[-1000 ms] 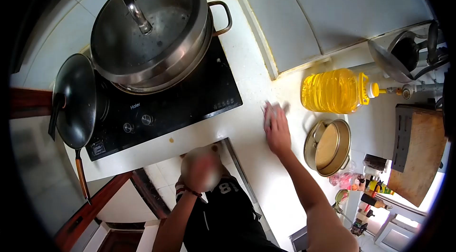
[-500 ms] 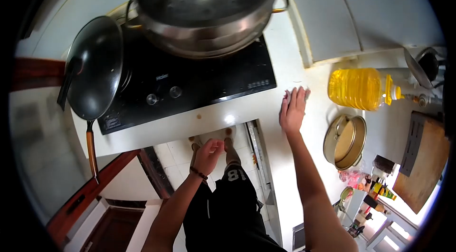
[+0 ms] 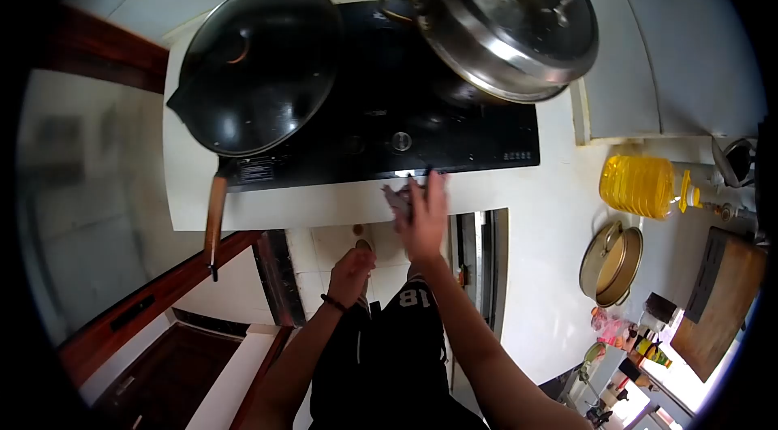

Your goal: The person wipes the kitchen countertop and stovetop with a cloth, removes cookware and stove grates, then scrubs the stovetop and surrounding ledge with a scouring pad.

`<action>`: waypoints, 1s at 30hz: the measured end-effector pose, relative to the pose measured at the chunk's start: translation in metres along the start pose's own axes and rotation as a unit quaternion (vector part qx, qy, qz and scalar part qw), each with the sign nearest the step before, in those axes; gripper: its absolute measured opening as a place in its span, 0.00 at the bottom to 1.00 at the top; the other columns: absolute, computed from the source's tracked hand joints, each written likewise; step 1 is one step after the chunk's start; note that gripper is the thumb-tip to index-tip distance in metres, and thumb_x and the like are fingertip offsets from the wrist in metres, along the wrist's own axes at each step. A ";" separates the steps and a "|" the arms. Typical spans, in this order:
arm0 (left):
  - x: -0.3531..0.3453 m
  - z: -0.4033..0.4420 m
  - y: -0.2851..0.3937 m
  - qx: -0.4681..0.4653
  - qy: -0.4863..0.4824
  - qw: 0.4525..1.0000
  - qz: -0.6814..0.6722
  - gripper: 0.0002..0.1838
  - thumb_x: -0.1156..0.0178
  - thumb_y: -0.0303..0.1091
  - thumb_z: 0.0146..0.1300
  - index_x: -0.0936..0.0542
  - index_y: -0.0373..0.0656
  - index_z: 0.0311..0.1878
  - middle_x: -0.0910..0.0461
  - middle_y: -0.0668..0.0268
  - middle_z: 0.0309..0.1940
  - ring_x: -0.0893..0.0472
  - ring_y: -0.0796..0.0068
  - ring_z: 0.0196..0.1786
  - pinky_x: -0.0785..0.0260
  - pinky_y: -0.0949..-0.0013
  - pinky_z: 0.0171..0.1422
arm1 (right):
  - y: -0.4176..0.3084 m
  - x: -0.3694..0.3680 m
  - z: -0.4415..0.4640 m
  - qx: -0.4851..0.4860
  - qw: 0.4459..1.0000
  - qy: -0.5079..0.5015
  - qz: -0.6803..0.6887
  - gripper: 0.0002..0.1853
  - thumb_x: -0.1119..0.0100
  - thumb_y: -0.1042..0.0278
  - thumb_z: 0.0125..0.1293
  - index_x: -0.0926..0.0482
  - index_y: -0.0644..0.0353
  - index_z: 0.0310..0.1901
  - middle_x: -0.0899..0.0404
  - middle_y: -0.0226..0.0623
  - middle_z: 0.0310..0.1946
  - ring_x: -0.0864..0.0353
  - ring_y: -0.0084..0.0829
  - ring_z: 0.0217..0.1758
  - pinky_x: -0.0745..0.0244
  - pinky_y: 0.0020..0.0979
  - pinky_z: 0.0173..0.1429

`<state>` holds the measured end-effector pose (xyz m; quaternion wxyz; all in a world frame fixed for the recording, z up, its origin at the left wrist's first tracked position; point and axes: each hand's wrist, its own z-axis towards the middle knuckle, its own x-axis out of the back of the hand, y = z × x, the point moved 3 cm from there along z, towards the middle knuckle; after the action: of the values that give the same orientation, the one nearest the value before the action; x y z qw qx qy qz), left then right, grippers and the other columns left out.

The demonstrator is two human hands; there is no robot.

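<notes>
My right hand presses a crumpled grey-purple cloth onto the white counter, at the front edge of the black cooktop. Its fingers point away from me over the cloth. Lower and to the left, my left hand hangs in front of the counter, fingers loosely curled, touching nothing; whether something small is inside cannot be made out. A lidded wok stands on the cooktop's left part, and a large lidded steel pot on its right.
The wok's wooden handle juts over the counter's front edge. On the right counter are a yellow oil bottle and a round metal pan. Beyond them stands a cutting board. An open drawer lies below the counter.
My right hand has moved left with the cloth, from the right counter to the strip before the cooktop. The view has shifted left. My left hand stays low, off the counter.
</notes>
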<state>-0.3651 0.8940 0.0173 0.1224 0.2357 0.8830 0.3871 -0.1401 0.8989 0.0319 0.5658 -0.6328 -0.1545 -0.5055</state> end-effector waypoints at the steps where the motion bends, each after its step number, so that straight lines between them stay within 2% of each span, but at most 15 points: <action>1: 0.011 -0.003 -0.004 0.004 -0.014 1.000 0.007 0.11 0.39 0.37 0.78 0.19 0.42 0.55 0.13 0.68 0.47 0.14 0.77 0.49 0.22 0.71 0.52 | 0.019 -0.002 -0.007 0.024 0.997 0.063 0.025 0.33 0.23 0.70 0.55 0.21 0.57 0.64 0.37 0.59 0.78 0.33 0.63 0.76 0.35 0.59 0.75; 3: 0.031 -0.007 -0.008 0.005 -0.023 1.000 0.010 0.12 0.40 0.39 0.80 0.20 0.43 0.57 0.14 0.68 0.49 0.14 0.78 0.51 0.22 0.72 0.54 | 0.035 0.005 -0.018 -0.075 0.994 0.083 -0.020 0.19 0.28 0.76 0.62 0.17 0.64 0.56 0.25 0.52 0.65 0.23 0.54 0.64 0.26 0.49 0.65; 5: 0.044 -0.007 -0.013 -0.001 -0.017 1.000 0.020 0.11 0.40 0.39 0.80 0.20 0.44 0.57 0.14 0.67 0.50 0.14 0.77 0.50 0.21 0.71 0.53 | 0.031 -0.009 -0.018 -0.092 0.983 0.149 -0.046 0.15 0.32 0.78 0.66 0.16 0.67 0.54 0.25 0.52 0.63 0.22 0.53 0.63 0.25 0.45 0.66; 6: 0.051 -0.007 -0.016 -0.001 -0.012 1.000 0.016 0.11 0.40 0.39 0.80 0.20 0.44 0.57 0.14 0.67 0.50 0.14 0.77 0.50 0.21 0.71 0.53 | 0.012 -0.023 -0.013 -0.094 0.987 0.132 0.020 0.19 0.33 0.77 0.67 0.17 0.66 0.59 0.27 0.53 0.68 0.25 0.54 0.68 0.28 0.48 0.71; 9: 0.075 -0.013 -0.025 -0.009 0.014 1.000 0.001 0.12 0.42 0.40 0.81 0.20 0.44 0.57 0.14 0.66 0.50 0.13 0.74 0.49 0.20 0.68 0.51 | -0.054 -0.086 -0.027 0.019 0.999 0.008 -0.024 0.26 0.35 0.74 0.68 0.21 0.63 0.69 0.34 0.52 0.78 0.37 0.57 0.81 0.39 0.53 0.81; 11: 0.099 -0.015 -0.021 -0.023 0.039 0.992 -0.116 0.13 0.43 0.42 0.82 0.20 0.45 0.57 0.14 0.65 0.50 0.12 0.71 0.48 0.19 0.66 0.49 | -0.086 -0.096 -0.029 0.102 0.992 -0.070 0.023 0.28 0.37 0.78 0.66 0.22 0.63 0.69 0.34 0.49 0.78 0.39 0.56 0.83 0.40 0.54 0.82; 12: 0.114 -0.019 -0.017 -0.020 0.059 0.990 -0.124 0.09 0.46 0.33 0.81 0.19 0.45 0.56 0.13 0.66 0.51 0.12 0.72 0.49 0.20 0.69 0.50 | -0.094 -0.095 -0.025 0.133 0.985 -0.077 0.075 0.28 0.40 0.82 0.66 0.22 0.64 0.69 0.32 0.45 0.77 0.36 0.53 0.82 0.39 0.56 0.82; 16: 0.178 -0.032 -0.023 0.014 0.121 0.972 -0.200 0.10 0.45 0.37 0.82 0.18 0.46 0.56 0.13 0.66 0.51 0.13 0.72 0.48 0.20 0.68 0.49 | -0.065 -0.088 -0.005 0.194 0.973 -0.103 0.066 0.26 0.43 0.82 0.63 0.18 0.65 0.64 0.19 0.48 0.65 0.25 0.47 0.76 0.29 0.53 0.77; 17: 0.187 -0.035 -0.018 0.006 0.151 0.973 -0.175 0.10 0.44 0.39 0.82 0.18 0.46 0.56 0.13 0.65 0.50 0.13 0.72 0.48 0.21 0.68 0.49 | -0.072 -0.075 0.006 0.135 0.982 -0.069 0.116 0.22 0.44 0.82 0.68 0.17 0.67 0.63 0.15 0.49 0.59 0.17 0.47 0.68 0.22 0.44 0.70; 19: 0.197 -0.036 -0.016 0.002 0.179 0.972 -0.155 0.11 0.43 0.40 0.82 0.18 0.46 0.55 0.13 0.65 0.50 0.13 0.72 0.47 0.21 0.67 0.49 | -0.093 -0.062 0.026 -0.189 0.921 -0.083 0.330 0.19 0.45 0.80 0.73 0.18 0.68 0.63 0.13 0.51 0.57 0.12 0.48 0.60 0.19 0.37 0.63; 21: 0.203 -0.033 -0.017 0.016 0.195 0.966 -0.170 0.11 0.42 0.40 0.81 0.19 0.45 0.54 0.13 0.65 0.48 0.13 0.73 0.47 0.21 0.68 0.49 | -0.121 -0.050 0.060 -0.110 0.944 0.050 0.307 0.17 0.44 0.77 0.77 0.18 0.69 0.64 0.13 0.52 0.56 0.11 0.44 0.55 0.20 0.33 0.62; 22: 0.208 -0.029 -0.029 0.009 0.150 0.951 -0.271 0.12 0.41 0.41 0.81 0.19 0.44 0.54 0.14 0.65 0.48 0.14 0.73 0.46 0.20 0.68 0.49 | -0.126 -0.058 0.078 0.015 0.965 0.123 0.232 0.17 0.44 0.78 0.76 0.17 0.69 0.63 0.14 0.55 0.58 0.11 0.48 0.58 0.20 0.34 0.64; 25: 0.199 -0.027 -0.025 -0.013 0.131 0.971 -0.200 0.14 0.39 0.44 0.80 0.18 0.44 0.55 0.14 0.65 0.48 0.13 0.72 0.47 0.20 0.68 0.48 | -0.134 -0.130 0.099 0.095 0.994 0.041 0.042 0.22 0.41 0.75 0.73 0.22 0.69 0.67 0.26 0.62 0.70 0.28 0.59 0.75 0.32 0.50 0.77; 26: 0.199 -0.027 -0.026 -0.007 0.130 0.974 -0.186 0.14 0.38 0.44 0.79 0.18 0.44 0.55 0.14 0.66 0.48 0.13 0.71 0.48 0.20 0.67 0.46 | -0.154 -0.140 0.095 0.113 0.993 0.009 -0.035 0.27 0.40 0.70 0.72 0.27 0.71 0.70 0.36 0.64 0.76 0.42 0.65 0.82 0.45 0.58 0.82; 30: 0.223 -0.028 -0.044 0.033 0.091 0.979 -0.177 0.13 0.38 0.38 0.78 0.19 0.43 0.58 0.14 0.66 0.48 0.12 0.73 0.48 0.19 0.67 0.47 | -0.212 -0.175 0.063 0.086 0.996 -0.004 -0.038 0.35 0.41 0.67 0.72 0.38 0.74 0.76 0.43 0.65 0.79 0.48 0.66 0.84 0.50 0.63 0.83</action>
<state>-0.5822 0.9644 -0.0038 0.1004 0.0436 0.9305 0.3495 -0.3507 1.0855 0.0179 0.5979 -0.5778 -0.2232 -0.5088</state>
